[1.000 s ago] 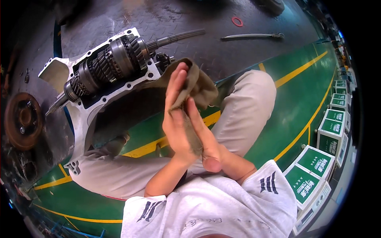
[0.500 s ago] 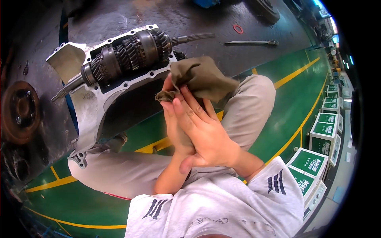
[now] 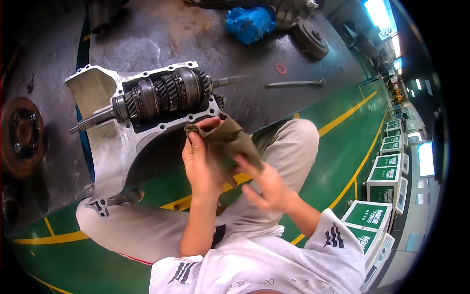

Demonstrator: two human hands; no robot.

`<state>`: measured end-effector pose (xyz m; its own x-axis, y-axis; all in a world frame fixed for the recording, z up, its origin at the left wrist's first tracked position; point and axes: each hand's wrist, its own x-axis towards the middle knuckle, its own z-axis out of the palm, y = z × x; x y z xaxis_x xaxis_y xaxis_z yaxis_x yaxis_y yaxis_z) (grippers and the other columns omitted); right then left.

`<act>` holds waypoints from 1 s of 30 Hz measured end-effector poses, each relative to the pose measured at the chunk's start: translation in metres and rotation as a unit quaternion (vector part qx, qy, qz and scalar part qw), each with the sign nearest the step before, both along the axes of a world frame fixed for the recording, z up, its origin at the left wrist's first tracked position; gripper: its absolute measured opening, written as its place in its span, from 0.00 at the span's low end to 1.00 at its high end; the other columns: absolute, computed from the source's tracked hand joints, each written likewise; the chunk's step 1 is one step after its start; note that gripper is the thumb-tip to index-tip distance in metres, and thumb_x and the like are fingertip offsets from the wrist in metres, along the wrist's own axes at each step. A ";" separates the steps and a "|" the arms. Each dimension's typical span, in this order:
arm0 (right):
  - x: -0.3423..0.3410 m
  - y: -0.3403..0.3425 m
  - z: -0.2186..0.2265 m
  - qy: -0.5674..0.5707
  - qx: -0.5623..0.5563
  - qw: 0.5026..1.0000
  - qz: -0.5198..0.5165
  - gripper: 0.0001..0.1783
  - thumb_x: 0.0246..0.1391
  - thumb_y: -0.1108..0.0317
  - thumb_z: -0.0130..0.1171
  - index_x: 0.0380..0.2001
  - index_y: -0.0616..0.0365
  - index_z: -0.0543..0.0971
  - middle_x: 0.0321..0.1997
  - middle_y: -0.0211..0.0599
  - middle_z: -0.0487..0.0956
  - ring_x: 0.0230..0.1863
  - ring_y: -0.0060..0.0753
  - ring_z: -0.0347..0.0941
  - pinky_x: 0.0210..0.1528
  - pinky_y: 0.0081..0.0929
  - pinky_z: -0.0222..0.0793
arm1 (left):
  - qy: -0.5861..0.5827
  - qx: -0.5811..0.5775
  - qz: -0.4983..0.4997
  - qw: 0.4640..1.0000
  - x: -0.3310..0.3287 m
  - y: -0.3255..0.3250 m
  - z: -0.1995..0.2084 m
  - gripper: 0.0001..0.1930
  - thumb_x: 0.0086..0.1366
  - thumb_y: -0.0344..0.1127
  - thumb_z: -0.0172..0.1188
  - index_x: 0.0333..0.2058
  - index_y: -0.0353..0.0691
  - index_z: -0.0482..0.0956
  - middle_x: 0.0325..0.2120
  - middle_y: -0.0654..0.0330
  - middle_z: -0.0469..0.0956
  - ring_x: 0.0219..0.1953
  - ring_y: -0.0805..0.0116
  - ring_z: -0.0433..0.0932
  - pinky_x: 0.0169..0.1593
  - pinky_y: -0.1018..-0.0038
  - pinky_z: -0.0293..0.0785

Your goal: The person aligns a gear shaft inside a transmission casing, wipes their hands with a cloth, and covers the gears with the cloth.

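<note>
Left hand closed in a firm grip on a brown rag, thumb on top; right hand half open, fingertips rubbing the rag's lower edge. Held above the lap, just in front of the gear shaft lying in its metal housing on the floor.

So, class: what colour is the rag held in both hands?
The rag is olive-brown, clearest in the head view.

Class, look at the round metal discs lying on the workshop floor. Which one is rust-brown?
The rusty brake disc at the far left edge, beside the open gearbox casing. The other disc, at the top near the blue part, is dark grey.
</note>
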<state>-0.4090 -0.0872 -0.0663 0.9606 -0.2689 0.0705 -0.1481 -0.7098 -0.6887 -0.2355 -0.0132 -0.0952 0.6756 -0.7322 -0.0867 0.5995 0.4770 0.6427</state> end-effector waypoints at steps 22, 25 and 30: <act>0.016 0.003 -0.041 0.180 0.061 0.974 0.121 0.31 0.44 0.49 0.77 0.46 0.53 0.76 0.39 0.33 0.75 0.44 0.40 0.74 0.46 0.36 0.70 | 0.033 -0.135 -0.049 0.989 -0.017 0.040 0.020 0.26 0.80 0.48 0.58 0.25 0.32 0.74 0.21 0.58 0.72 0.29 0.61 0.80 0.44 0.61 0.79; 0.014 0.009 -0.055 -0.095 0.287 0.936 0.179 0.24 0.48 0.56 0.73 0.44 0.56 0.79 0.32 0.34 0.78 0.32 0.38 0.75 0.35 0.34 0.70 | -0.031 -0.291 -0.081 0.953 -0.008 0.046 0.038 0.30 0.79 0.43 0.60 0.17 0.30 0.71 0.14 0.55 0.69 0.18 0.58 0.70 0.29 0.63 0.69; 0.039 0.005 0.000 0.107 0.639 0.733 0.208 0.32 0.52 0.60 0.72 0.59 0.63 0.76 0.31 0.34 0.82 0.22 0.33 0.77 0.28 0.34 0.76 | -0.230 -0.426 -0.144 0.863 0.017 0.046 0.055 0.35 0.85 0.51 0.45 0.15 0.39 0.67 0.10 0.63 0.62 0.08 0.69 0.54 0.16 0.68 0.53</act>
